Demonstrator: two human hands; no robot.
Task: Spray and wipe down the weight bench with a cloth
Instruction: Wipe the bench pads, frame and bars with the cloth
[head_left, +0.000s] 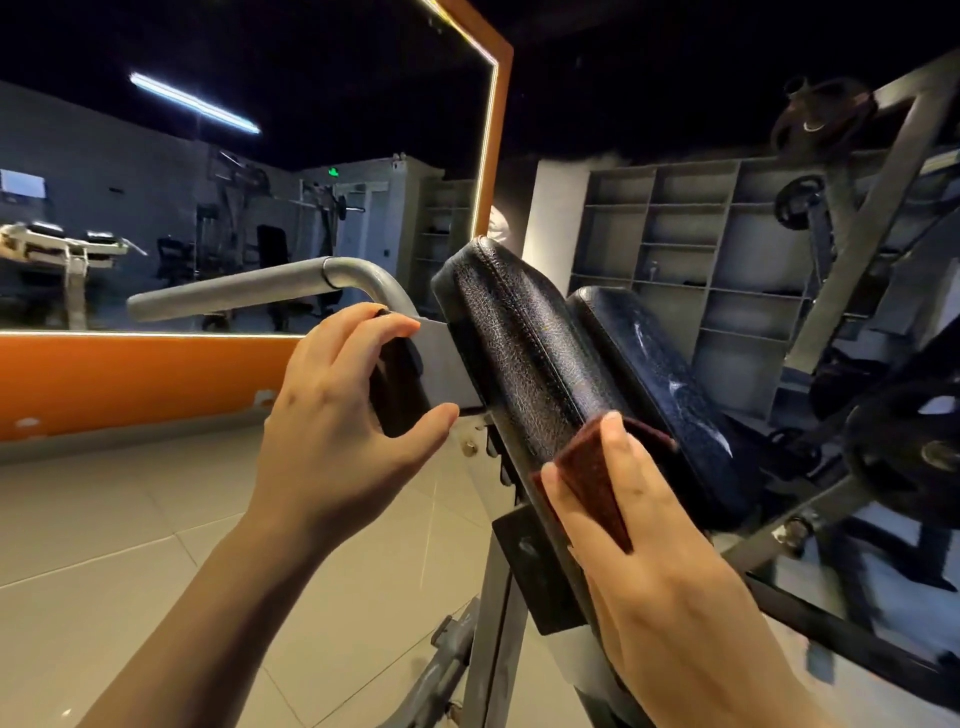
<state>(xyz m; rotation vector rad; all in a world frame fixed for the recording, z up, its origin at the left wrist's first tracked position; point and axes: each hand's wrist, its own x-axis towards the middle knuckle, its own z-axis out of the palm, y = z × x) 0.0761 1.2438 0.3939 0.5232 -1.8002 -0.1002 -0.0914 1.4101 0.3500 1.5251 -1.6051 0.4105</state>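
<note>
A person's two bare forearms reached forward over a gym weight bench (524, 353), whose black padded sections tilted steeply up and away from the viewer.

The left hand (337, 410) held a dark flat object (397, 384) between curled fingers above and thumb below, just against a grey metal plate (447, 364) on the frame. Whether this object was a spray bottle or part of the frame could not be told. A grey metal handle (249, 291) curved out above and to the left of that hand.

The right hand (660, 582) pinched a dark red cloth (597, 467), thumb on the near face and fingers behind it, pressing it onto the lower side edge of the nearer black pad (498, 312). A second pad (654, 374) lay just beyond the right hand, with pale wet-looking streaks on its surface.

The cloth looked thin, soft and light; it would likely fold and bunch easily, so a flat palm or a broad pinch near its middle would suit it best. The pad covering looked like cracked vinyl, firm but slightly yielding, and probably slick where wet.

Beyond the left hand ran an orange wall panel (130, 379) and a large mirror (260, 182). Beyond the right hand stood grey shelving (685, 249) and weight plates (826, 114) on a rack.
</note>
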